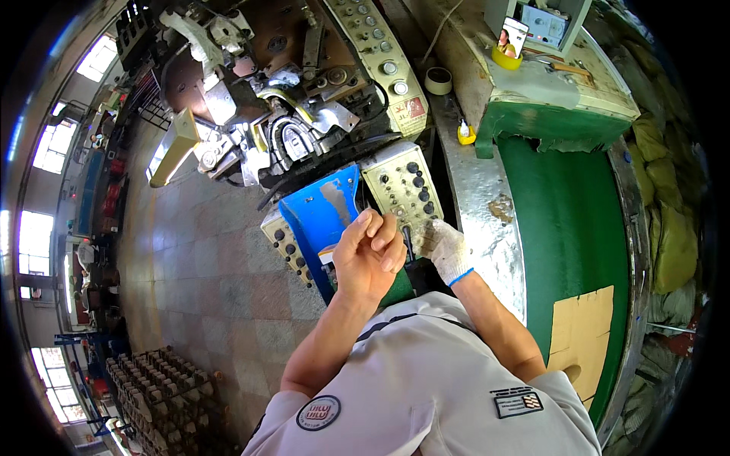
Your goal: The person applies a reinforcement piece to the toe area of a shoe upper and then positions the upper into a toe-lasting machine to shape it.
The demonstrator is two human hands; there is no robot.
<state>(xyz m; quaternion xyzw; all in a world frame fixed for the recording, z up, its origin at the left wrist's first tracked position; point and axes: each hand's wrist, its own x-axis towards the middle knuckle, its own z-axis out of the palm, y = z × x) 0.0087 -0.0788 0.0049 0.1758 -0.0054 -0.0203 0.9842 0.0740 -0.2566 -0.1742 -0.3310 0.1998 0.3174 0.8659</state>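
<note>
My left hand [369, 254] is bare, its fingers curled together in front of a blue metal plate [319, 213] on the machine; whether it holds something is hidden. My right hand [445, 247] wears a white work glove with a blue cuff and rests closed at the lower edge of a beige control panel [401, 188] with black knobs. A dark lever or handle [408, 245] rises between the two hands. Above them sits the machine head [293, 133] with curved metal clamps.
A green conveyor belt [563, 228] with a steel rim curves along the right, with a cardboard sheet [582, 334] on it. A tape roll [438, 80] and a yellow bottle [465, 133] lie on the steel ledge. Racks of dark parts [156, 395] stand on the tiled floor at lower left.
</note>
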